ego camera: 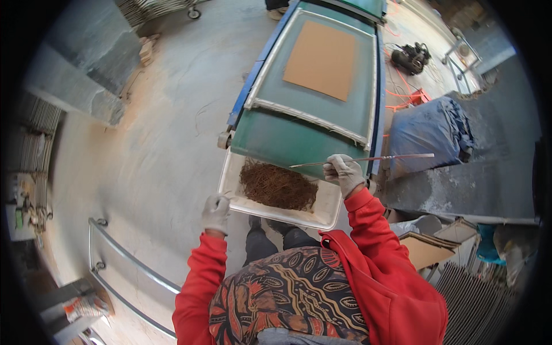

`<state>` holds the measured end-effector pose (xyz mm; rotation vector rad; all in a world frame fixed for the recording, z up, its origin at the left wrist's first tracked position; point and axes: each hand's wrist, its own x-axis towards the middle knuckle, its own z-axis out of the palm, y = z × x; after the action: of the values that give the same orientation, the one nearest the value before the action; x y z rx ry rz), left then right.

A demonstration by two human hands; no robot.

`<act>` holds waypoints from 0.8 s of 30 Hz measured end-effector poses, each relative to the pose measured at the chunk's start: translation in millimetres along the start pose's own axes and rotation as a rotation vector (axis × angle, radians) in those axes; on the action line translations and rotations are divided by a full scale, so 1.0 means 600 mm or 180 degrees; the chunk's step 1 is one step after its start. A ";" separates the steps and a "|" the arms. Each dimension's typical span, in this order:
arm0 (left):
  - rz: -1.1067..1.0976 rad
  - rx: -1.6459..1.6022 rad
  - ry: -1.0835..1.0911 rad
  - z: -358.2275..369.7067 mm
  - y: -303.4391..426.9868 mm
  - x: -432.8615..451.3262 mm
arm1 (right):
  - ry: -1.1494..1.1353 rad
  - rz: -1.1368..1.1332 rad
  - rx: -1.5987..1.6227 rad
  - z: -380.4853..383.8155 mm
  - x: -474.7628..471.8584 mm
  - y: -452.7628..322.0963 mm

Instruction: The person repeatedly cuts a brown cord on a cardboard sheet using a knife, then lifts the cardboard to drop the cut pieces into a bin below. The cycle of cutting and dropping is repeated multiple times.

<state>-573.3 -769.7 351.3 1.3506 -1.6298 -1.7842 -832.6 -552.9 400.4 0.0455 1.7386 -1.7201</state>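
My right hand (344, 174), in a pale work glove, grips a long thin stick (407, 157) that lies nearly level and narrows toward its left end. It is over the near end of a green conveyor belt (276, 138). My left hand (215, 212), also gloved, has curled fingers beside the left rim of a white tub (332, 211). Something thin and pale shows by its fingertips; whether it is held cannot be told. In the tub lies a heap of thin brown strands (278, 185). Farther up the belt, a brown flat sheet (321, 60) rests within a white-edged rectangular frame (258, 88).
Blue rails (248, 92) edge the conveyor. Right of it stand a blue-covered bundle (427, 133), a black machine (409, 58) and orange hoses. A metal rail frame on casters (138, 254) is at lower left. A person's foot (276, 13) shows at the top.
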 end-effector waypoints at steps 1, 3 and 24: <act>-0.0106 0.0098 -0.0328 0.019 -0.005 0.033 | 0.0147 -0.0061 0.0037 -0.013 -0.002 -0.002; 0.0046 0.1133 -0.0659 0.048 -0.016 0.086 | 0.0402 -0.0228 0.0048 -0.031 -0.011 -0.001; -0.1389 0.1508 -0.0890 0.011 -0.140 0.217 | 0.1616 0.0203 -0.1238 -0.265 0.442 -0.077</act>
<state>-613.1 -846.8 222.9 1.8480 -2.1377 -1.9723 -1126.9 -529.4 297.0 0.3878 2.3863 -1.3688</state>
